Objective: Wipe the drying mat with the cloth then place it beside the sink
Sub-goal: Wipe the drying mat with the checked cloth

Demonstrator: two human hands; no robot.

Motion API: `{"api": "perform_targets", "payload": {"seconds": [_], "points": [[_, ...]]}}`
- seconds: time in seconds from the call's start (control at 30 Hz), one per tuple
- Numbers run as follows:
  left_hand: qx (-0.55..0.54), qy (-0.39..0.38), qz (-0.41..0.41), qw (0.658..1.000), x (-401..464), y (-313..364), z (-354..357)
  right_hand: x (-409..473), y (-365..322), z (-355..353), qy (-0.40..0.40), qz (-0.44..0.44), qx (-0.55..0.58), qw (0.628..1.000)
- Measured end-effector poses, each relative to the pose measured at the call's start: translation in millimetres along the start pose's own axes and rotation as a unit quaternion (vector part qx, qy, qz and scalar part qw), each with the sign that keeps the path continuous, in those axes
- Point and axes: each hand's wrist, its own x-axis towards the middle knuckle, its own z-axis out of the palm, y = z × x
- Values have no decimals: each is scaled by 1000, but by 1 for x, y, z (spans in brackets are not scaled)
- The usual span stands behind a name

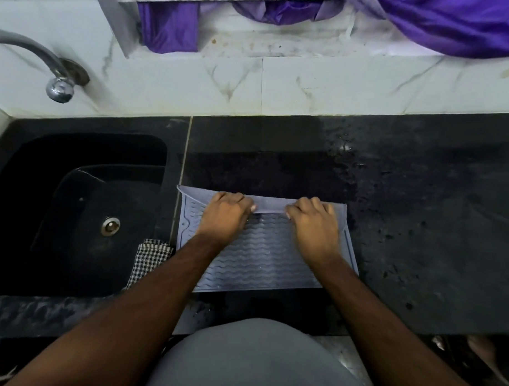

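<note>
Your left hand and right hand both pinch the drying mat's folded far edge. The checked cloth lies left of your left wrist, at the sink rim.

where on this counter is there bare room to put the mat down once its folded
Free: the wet black counter right of the drying mat, and the strip between the mat and the tiled wall. Crowded: the narrow ledge between the mat and the sink, where the checked cloth lies. Both the left hand and right hand grip the mat's folded far edge.
</note>
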Motion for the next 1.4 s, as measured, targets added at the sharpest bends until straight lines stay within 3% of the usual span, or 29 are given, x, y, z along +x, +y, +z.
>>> {"api": "perform_targets", "payload": {"seconds": [0.1, 0.2, 0.3, 0.63, 0.9, 1.4], "points": [[36, 53, 32, 997, 3, -10, -1, 13, 6, 0, 46, 23, 9, 999], [52, 91, 48, 993, 12, -19, -7, 26, 15, 4, 31, 24, 25, 999], [19, 116, 13, 993, 25, -22, -12, 40, 26, 7, 32, 11, 37, 999], [-49, 88, -71, 992, 47, -12, -4, 63, 25, 22, 24, 10, 45, 999], [-82, 93, -107, 987, 42, -6, -10, 73, -5, 14, -42, -4, 89, 995], [-71, 113, -229, 964, -69, -61, -27, 53, -114, 6, -43, -86, 69, 993]]}}
